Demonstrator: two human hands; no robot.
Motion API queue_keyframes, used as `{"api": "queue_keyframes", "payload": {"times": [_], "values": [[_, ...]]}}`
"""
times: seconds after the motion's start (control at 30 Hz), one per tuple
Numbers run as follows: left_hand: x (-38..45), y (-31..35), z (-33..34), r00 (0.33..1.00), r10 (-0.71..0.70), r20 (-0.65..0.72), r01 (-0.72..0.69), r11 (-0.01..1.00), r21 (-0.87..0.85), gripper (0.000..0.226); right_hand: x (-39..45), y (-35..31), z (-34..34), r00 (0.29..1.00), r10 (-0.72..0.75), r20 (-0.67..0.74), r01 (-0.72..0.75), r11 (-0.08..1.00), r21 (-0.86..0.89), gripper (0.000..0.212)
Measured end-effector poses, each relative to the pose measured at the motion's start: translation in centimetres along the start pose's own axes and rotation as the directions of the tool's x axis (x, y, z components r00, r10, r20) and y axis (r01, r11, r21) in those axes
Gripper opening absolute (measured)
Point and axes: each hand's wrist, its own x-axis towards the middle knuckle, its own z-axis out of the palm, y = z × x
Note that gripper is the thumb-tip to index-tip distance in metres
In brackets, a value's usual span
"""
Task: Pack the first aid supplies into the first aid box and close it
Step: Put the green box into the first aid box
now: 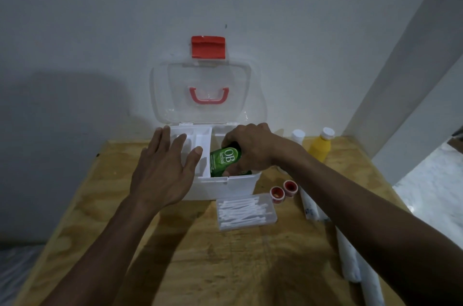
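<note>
Here a plywood table meets a white wall. The right hand grips a green bottle inside the open box; the left hand spreads flat over its tray. Swabs lie just beside, the front bare.

A plain room in a home is suggested, though the kind of room cannot be told. A bare plywood tabletop is set against an unpainted white wall, dimly lit. Household medicine things are laid out: a first aid box, a yellow bottle, cotton swabs.
</note>
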Motion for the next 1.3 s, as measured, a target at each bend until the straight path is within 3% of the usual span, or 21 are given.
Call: {"api": "queue_keyframes", "payload": {"times": [0.23,0.5,0.67,0.8,1.0,1.13,1.3], "values": [[-0.1,0.1,-0.1,1.0,-0.005,-0.002,0.005,1.0,-0.01,0.073,1.0,-0.5,1.1,1.0,-0.012,-0.014,0.011,0.998,-0.062,0.057],[-0.2,0.2,-0.2,1.0,-0.011,-0.004,0.011,1.0,-0.02,0.081,1.9,-0.3,2.3,0.999,-0.001,-0.038,-0.005,0.987,-0.161,0.064],[-0.2,0.4,-0.2,1.0,-0.031,0.004,0.031,0.999,0.008,0.083,2.3,-0.2,2.4,1.0,-0.006,-0.012,0.004,0.991,-0.136,0.064],[-0.1,0.4,-0.2,1.0,-0.023,0.004,0.023,0.999,0.025,0.083,2.8,0.1,1.6,0.997,0.0,0.079,-0.001,1.0,0.012,0.056],[0.1,0.3,-0.1,0.999,-0.03,0.018,0.029,0.999,0.025,0.082,3.3,0.3,0.3,0.997,0.003,0.075,-0.014,0.99,0.142,0.02],[0.1,0.1,0.0,1.0,-0.026,0.011,0.026,1.0,0.015,0.079,3.7,0.2,0.1,0.987,0.057,0.151,-0.109,0.928,0.358,0.028],[0.0,0.4,-0.1,0.999,-0.038,0.006,0.038,0.999,0.009,0.078,3.7,-0.4,0.5,0.953,0.151,0.263,-0.287,0.725,0.626,0.039]]}}
